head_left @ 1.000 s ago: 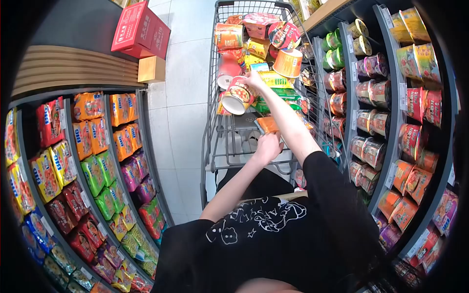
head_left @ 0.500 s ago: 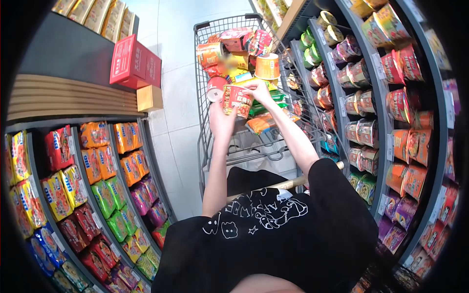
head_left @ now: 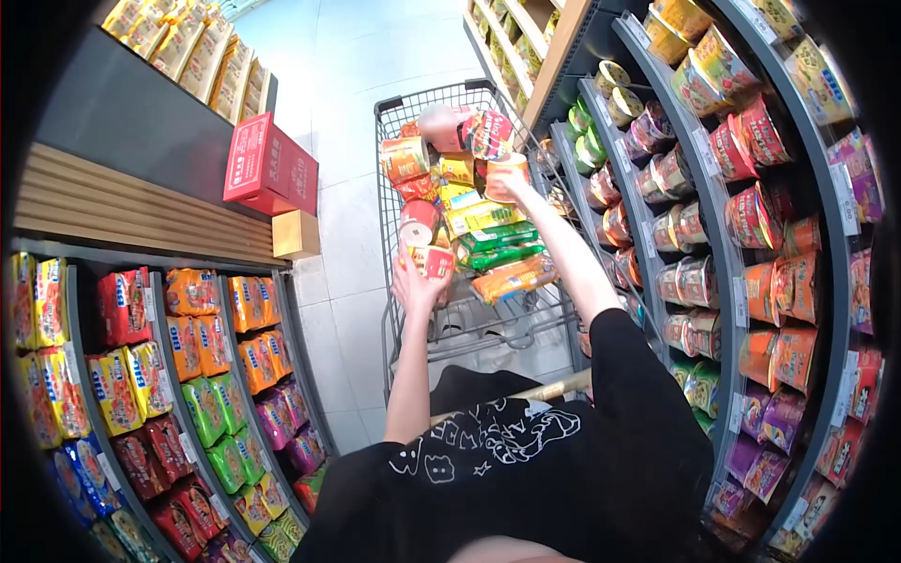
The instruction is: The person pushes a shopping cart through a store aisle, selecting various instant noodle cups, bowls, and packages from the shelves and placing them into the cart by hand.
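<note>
From my remote place I see the cart (head_left: 480,84) containing green packets (head_left: 507,253) and an orange packet (head_left: 516,277), at its left side the left hand (head_left: 414,285) with fingers around a red cup (head_left: 435,264), while the right hand (head_left: 513,185) touches an orange cup (head_left: 507,167) inside, its grip I cannot tell.

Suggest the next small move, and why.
Probably use the left hand to set the red cup down in the cart: that hand holds it at the pile's near edge, close to another red tub, while the right hand is at an orange tub farther in.
</note>
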Available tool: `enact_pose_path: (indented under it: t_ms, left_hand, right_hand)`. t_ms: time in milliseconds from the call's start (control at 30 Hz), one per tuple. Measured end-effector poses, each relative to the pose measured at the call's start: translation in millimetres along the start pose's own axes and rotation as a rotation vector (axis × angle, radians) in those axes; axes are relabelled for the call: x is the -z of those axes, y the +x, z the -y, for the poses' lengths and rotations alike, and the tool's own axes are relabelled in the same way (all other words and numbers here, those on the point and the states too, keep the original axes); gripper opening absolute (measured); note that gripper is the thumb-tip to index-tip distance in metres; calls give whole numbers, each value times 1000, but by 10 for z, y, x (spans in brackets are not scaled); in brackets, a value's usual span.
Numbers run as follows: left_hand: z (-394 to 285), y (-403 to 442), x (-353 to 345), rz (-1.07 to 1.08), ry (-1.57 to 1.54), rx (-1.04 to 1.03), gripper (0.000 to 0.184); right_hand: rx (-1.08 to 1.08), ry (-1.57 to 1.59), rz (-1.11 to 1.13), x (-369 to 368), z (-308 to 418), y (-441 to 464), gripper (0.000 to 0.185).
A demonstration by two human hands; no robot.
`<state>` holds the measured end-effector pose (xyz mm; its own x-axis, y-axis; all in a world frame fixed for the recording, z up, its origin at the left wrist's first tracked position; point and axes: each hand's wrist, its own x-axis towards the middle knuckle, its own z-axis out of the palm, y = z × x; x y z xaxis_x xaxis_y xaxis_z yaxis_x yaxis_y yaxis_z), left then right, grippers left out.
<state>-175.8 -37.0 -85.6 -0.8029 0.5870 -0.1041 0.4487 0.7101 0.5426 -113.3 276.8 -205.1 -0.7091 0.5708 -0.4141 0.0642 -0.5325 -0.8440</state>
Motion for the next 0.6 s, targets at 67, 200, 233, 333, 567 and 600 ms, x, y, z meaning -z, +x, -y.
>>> enact_pose_path:
  t_ms: [67, 200, 233, 333, 567, 600]
  left_hand:
    - [153, -66, -25, 19, 92, -7, 100]
    - [336, -177, -134, 52, 192, -39, 78]
    - [344, -200, -130, 74, 216, -24, 79]
    - [406, -245, -91, 128, 212, -10, 77]
    - [211, -256, 201, 380, 147, -15, 71]
    - [130, -253, 246, 376, 123, 24, 69]
  right_hand:
    - [208, -513, -557, 124, 113, 346, 23]
    - [74, -937, -785, 0, 662, 215, 33]
    - [113, -993, -789, 38, 618, 307, 35]
    - [22, -848, -775, 72, 506, 531, 45]
    - [157, -887, -869, -29, 256, 407, 25]
    - [214, -860, -845, -122, 314, 300, 18]
